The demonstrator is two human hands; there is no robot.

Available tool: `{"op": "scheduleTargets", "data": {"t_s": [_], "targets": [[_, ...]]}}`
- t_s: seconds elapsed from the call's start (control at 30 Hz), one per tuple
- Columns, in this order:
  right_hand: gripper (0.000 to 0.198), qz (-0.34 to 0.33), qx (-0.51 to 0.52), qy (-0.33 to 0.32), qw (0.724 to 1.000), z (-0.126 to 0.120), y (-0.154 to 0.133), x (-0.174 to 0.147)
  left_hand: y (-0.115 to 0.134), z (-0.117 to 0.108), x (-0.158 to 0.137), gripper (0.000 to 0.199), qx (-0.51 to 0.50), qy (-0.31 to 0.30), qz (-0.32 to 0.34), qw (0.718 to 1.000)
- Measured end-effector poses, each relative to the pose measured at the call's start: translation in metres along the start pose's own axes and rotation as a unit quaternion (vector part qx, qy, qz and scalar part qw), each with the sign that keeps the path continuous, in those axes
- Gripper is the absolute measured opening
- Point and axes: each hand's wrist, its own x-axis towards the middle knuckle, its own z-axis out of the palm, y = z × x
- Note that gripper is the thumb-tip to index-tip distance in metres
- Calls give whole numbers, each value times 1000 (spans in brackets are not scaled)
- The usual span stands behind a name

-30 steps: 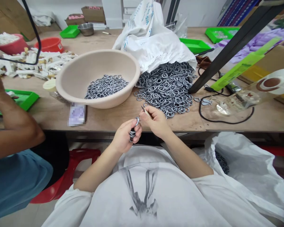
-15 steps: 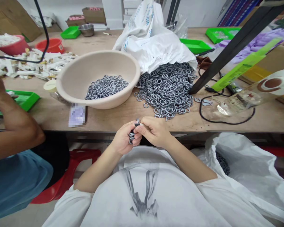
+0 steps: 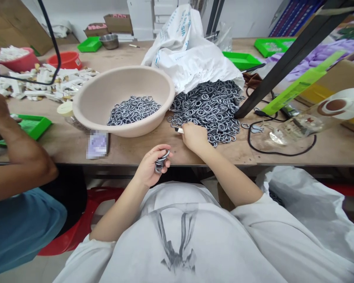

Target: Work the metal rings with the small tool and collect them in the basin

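Note:
My left hand (image 3: 149, 167) is closed around several dark grey rings (image 3: 161, 160), held in a small stack just in front of the table edge. My right hand (image 3: 195, 138) reaches to the near edge of a heap of grey rings (image 3: 215, 106) on the table. It grips a small white tool with a dark end (image 3: 179, 130), which sticks out to the left; its exact kind I cannot make out. The right fingertips are mostly hidden behind the hand. Left of the heap stands a large beige basin (image 3: 91, 84) with more rings (image 3: 134, 111) inside.
A white sack (image 3: 191, 59) lies open behind the heap. A black post (image 3: 271, 74) slants up at the right, near a clear bottle (image 3: 306, 122) and a black cable. At the left, a co-worker's arm (image 3: 23, 145) rests by a green tray (image 3: 37, 127).
My right hand has moved away from my left, forward and right to the heap, carrying the small tool. My left hand has shifted slightly left, still holding rings.

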Motion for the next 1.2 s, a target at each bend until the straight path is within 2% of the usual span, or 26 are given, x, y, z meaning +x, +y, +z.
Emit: {"op": "scheduleTargets", "data": {"t_s": [0.07, 0.1, 0.13, 0.17, 0.23, 0.27, 0.3, 0.33, 0.43, 0.6, 0.7, 0.77, 0.87, 1.1, 1.2], "targets": [[21, -12, 89, 20, 996, 0, 1, -4, 1, -2, 3, 30, -8, 18, 4, 1000], [20, -22, 168, 26, 985, 0, 1, -8, 1, -2, 5, 33, -10, 27, 9, 1000], [21, -33, 261, 28, 964, 1, 0, -14, 0, -2, 7, 36, -10, 34, 15, 999], [23, -45, 358, 28, 932, 3, -3, -21, -2, 0, 8, 39, -9, 38, 21, 999], [26, -59, 521, 23, 851, 8, -12, -38, -8, 5, 11, 47, -3, 29, 37, 999], [26, -63, 567, 24, 821, 12, -17, -47, -11, 8, 11, 49, 1, 19, 45, 999], [26, -62, 591, 16, 804, 16, -22, -55, -13, 11, 11, 50, 5, 8, 53, 999], [25, -61, 595, 28, 801, 19, -27, -62, -16, 14, 11, 49, 8, -1, 61, 998], [17, -69, 565, 81, 818, 23, -31, -71, -17, 17, 8, 44, 18, -13, 70, 997], [21, -176, 515, 91, 834, 9, -23, -61, -12, 14, 4, 42, 34, -30, 75, 996], [14, -159, 488, 96, 853, 3, -22, -59, -10, 13, 3, 41, 19, -23, 69, 997], [21, -154, 442, 104, 877, 1, -21, -63, -9, 13, 2, 40, 7, -18, 64, 998], [33, -190, 357, 111, 908, -1, -20, -72, -8, 16, 0, 41, -3, -10, 57, 998], [39, -213, 304, 84, 925, -5, -20, -78, -7, 18, -2, 43, 10, -3, 43, 999], [42, -161, 329, 69, 928, 0, -11, -66, -12, 16, -10, 41, 53, -55, 17, 997]]}}
